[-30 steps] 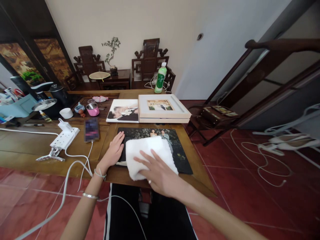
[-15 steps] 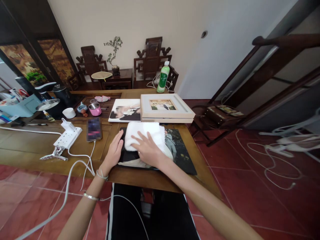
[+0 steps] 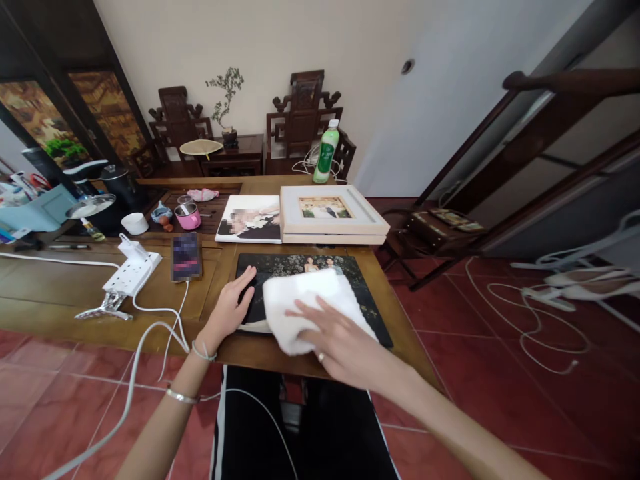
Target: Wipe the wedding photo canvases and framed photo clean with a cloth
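A dark photo panel [image 3: 360, 293] lies flat near the front edge of the wooden table [image 3: 75, 300]. My right hand [image 3: 340, 340] presses a folded white cloth [image 3: 310, 300] onto the panel's near half, fingers spread over it. At the panel's left edge rests my left hand [image 3: 227, 310], fingers flat and extended, holding the panel down.
Behind the panel lie a second photo print [image 3: 250, 219] and a framed photo box [image 3: 330, 213]. A phone [image 3: 186, 257], a power strip [image 3: 131, 272] with cables, a pink cup [image 3: 188, 217] and a green bottle [image 3: 326, 153] stand on the table. Loose cables lie on the red floor at right.
My right hand has drawn the white cloth from the far edge of the panel back toward me and slightly right. The left hand stays at the panel's left edge.
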Demonstrator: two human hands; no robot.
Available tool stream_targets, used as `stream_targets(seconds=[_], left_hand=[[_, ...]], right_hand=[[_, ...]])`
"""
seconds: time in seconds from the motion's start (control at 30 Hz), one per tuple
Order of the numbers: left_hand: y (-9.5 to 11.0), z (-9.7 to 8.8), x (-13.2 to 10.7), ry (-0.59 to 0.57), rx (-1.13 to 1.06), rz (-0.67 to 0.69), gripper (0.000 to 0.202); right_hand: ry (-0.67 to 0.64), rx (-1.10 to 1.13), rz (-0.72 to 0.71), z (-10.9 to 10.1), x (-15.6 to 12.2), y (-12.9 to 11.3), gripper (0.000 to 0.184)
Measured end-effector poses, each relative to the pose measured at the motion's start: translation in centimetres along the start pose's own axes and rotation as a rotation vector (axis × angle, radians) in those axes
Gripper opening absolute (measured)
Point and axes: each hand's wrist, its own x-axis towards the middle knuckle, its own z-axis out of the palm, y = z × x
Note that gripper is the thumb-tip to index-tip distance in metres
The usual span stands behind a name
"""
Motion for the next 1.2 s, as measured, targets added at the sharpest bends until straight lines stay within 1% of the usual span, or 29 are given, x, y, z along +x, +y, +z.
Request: stream_targets(seconds=[0.1, 0.2, 0.27, 0.37, 0.43, 0.47, 0.5, 0.57, 0.7, 0.83, 0.9, 0.97, 1.03, 1.2], left_hand=[[-0.1, 0.1, 0.0, 0.003, 0.016, 0.025, 0.043], [-0.4, 0.2, 0.0, 0.005, 0.024, 0.045, 0.040], [-0.6, 0.3, 0.0, 0.017, 0.034, 0.050, 0.038], [-0.7, 0.4, 0.1, 0.034, 0.050, 0.048, 0.036], [-0.7, 0.3, 0.1, 0.025, 0.049, 0.052, 0.036], [-0.7, 0.3, 0.1, 0.016, 0.048, 0.055, 0.036], [-0.6, 0.2, 0.0, 0.008, 0.048, 0.056, 0.035], [-0.5, 0.1, -0.2, -0.016, 0.048, 0.051, 0.036], [-0.7, 0.2, -0.3, -0.051, 0.020, 0.010, 0.040], [-1.4, 0.4, -0.2, -0.029, 0.005, 0.002, 0.042], [-1.7, 0.5, -0.1, -0.027, 0.016, 0.008, 0.044], [-2.0, 0.5, -0.1, -0.031, 0.035, 0.018, 0.045], [-2.1, 0.5, 0.0, -0.032, 0.047, 0.030, 0.045], [-2.2, 0.6, 0.2, -0.017, 0.069, 0.038, 0.043]], right_hand=[[0.084, 0.015, 0.104, -0.3, 2.0, 2.8, 0.052], [0.143, 0.049, 0.133, -0.3, 5.9, 4.7, 0.052], [0.157, 0.063, 0.105, -0.2, 9.1, 5.1, 0.051], [0.160, 0.086, 0.059, -0.1, 13.0, 4.8, 0.050], [0.159, 0.093, 0.044, -0.1, 14.2, 4.6, 0.049], [0.160, 0.093, 0.041, 0.0, 14.3, 4.6, 0.049], [0.163, 0.092, 0.043, 0.0, 14.0, 4.7, 0.049], [0.176, 0.085, 0.055, 0.0, 12.6, 5.4, 0.047], [0.222, 0.061, 0.119, -0.5, 7.3, 8.1, 0.046], [0.271, 0.024, 0.191, -1.1, 2.0, 11.1, 0.043], [0.297, -0.003, 0.213, -1.2, -0.2, 11.8, 0.041], [0.314, -0.026, 0.219, -1.0, -2.1, 11.7, 0.039], [0.315, -0.043, 0.205, -0.6, -4.0, 10.8, 0.035], [0.266, -0.067, 0.129, 0.1, -7.9, 6.7, 0.030]])
